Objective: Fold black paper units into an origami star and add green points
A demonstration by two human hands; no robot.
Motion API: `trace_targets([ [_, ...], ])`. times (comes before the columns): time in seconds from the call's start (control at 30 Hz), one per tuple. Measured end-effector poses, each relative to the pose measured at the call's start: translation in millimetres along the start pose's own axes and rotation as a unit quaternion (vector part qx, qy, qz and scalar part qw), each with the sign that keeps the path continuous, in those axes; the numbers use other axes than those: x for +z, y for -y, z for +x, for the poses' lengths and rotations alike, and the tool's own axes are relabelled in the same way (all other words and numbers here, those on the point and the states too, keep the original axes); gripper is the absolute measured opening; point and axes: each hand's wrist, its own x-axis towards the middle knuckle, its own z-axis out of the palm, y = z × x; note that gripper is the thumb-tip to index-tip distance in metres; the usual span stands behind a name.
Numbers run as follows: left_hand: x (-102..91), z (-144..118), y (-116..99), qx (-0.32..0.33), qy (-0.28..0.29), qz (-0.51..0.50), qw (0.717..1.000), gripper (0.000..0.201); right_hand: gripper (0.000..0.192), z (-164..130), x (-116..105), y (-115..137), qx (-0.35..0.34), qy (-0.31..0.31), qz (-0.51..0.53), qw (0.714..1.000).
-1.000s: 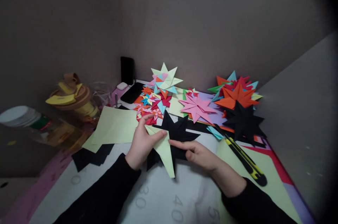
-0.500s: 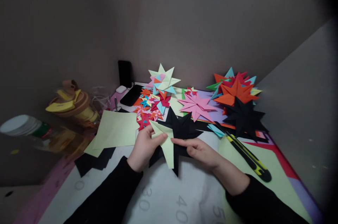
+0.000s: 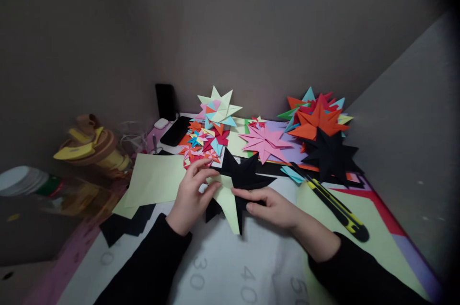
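Note:
A pale green folded paper piece (image 3: pixel 228 202) lies over a black paper star (image 3: pixel 244 170), its narrow point toward me. My left hand (image 3: pixel 192 197) has its thumb and fingers bent around the upper left part of the pale piece, closed on its edge. The fingertips partly cover that edge. My right hand (image 3: pixel 276 206) rests over the star's right side. Its index finger is stretched out, with the tip touching the pale piece's right edge, and the thumb sits apart below it. Part of the star is hidden under the hands.
Pale green sheets (image 3: pixel 154 178) and black paper (image 3: pixel 125 223) lie left. A yellow-black utility knife (image 3: pixel 338 209) lies right. Behind are a pink star (image 3: pixel 266 142), an orange star (image 3: pixel 319 123), another black star (image 3: pixel 330 156) and small colourful stars (image 3: pixel 201 139). A bottle (image 3: pixel 32 182) stands far left.
My left fingers have come up from beneath to the top of the pale piece. Its point has swung slightly right, over the black point. My right thumb has shifted left.

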Motion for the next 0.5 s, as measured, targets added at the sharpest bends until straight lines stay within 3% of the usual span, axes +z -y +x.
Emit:
trace_targets([
  [0.37,6.5,-1.3,-3.5,-0.047,-0.005,-0.020,0.999,0.013,0.041,1.2,0.2,4.0,0.008,0.009,-0.043,0.999],
  [0.5,1.4,0.9,-2.8,-0.021,0.006,-0.006,1.000,0.013,0.043,1.7,1.8,7.6,0.016,-0.002,-0.048,0.999],
])
